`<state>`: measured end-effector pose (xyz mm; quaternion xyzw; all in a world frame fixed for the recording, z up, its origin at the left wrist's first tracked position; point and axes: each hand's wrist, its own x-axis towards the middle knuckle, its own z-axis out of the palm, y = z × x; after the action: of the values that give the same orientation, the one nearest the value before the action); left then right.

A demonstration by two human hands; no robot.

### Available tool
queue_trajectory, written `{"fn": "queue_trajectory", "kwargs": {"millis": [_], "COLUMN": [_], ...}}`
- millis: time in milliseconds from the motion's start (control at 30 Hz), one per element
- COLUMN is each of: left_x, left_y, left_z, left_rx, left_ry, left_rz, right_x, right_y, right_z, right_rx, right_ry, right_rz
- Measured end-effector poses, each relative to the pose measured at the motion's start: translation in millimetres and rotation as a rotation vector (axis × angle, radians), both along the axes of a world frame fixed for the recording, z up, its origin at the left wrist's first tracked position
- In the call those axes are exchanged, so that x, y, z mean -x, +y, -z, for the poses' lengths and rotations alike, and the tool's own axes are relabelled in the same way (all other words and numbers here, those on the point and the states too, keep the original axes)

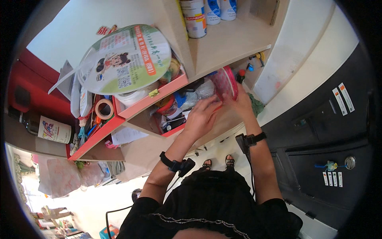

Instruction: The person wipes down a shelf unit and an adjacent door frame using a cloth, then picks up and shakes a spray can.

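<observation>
My right hand (241, 102) is at a pink patterned container (223, 81) on the lower shelf, its fingers around the container's rim. My left hand (202, 116) hovers with fingers spread over the front of a red open box (174, 131); it holds nothing that I can see. Inside the box lie a clear plastic-wrapped bundle (191, 99), a red round item (167, 108) and small dark objects. Part of the box is hidden behind my left hand. A dark bottle with a red cap (240, 76) stands just beyond the pink container.
Above sits a pink box (155, 97) topped by a printed plastic hand fan (128, 59). A tape roll (104, 109) and a wine bottle (49, 130) are at left. Cans (194, 19) stand on the upper shelf. A green cloth item (256, 105) and black door (322, 134) are at right.
</observation>
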<state>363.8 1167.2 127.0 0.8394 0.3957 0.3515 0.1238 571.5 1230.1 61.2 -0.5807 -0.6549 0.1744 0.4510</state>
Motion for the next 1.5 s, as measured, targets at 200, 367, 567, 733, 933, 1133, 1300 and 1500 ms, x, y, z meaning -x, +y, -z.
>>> {"fn": "queue_trajectory", "kwargs": {"millis": [200, 367, 567, 733, 933, 1133, 1300, 1500], "left_x": [-13.8, -31.1, -59.9, -66.0, -74.3, -57.0, -52.2, -64.2], "left_y": [18.5, 48.0, 75.7, 72.9, 42.6, 15.9, 10.3, 20.7], "left_z": [2.5, -0.9, 9.6, 16.0, -35.4, -80.0, -102.5, -101.7], "left_rx": [0.085, 0.025, -0.078, -0.085, -0.11, -0.22, -0.328, -0.287], "left_ry": [0.106, 0.173, 0.333, 0.323, 0.22, 0.059, 0.012, 0.195], "left_rz": [-0.11, -0.039, 0.008, -0.014, 0.094, 0.043, 0.037, -0.081], "right_x": [26.2, 9.1, -40.5, -69.3, -74.2, -106.8, -96.5, -37.0], "right_y": [-16.0, -15.6, -23.5, -33.7, -32.8, -38.0, -46.1, 47.7], "right_z": [6.2, -0.5, 3.9, 38.8, 84.6, 36.1, -143.3, -261.2], "right_rx": [-0.01, -0.04, 0.023, -0.041, 0.04, 0.206, -0.149, -0.479], "right_ry": [-0.143, -0.097, 0.136, -0.326, -0.477, -0.015, 0.312, -0.378], "right_rz": [0.059, 0.066, -0.278, -0.016, -0.027, -0.121, -0.075, -0.071]}}
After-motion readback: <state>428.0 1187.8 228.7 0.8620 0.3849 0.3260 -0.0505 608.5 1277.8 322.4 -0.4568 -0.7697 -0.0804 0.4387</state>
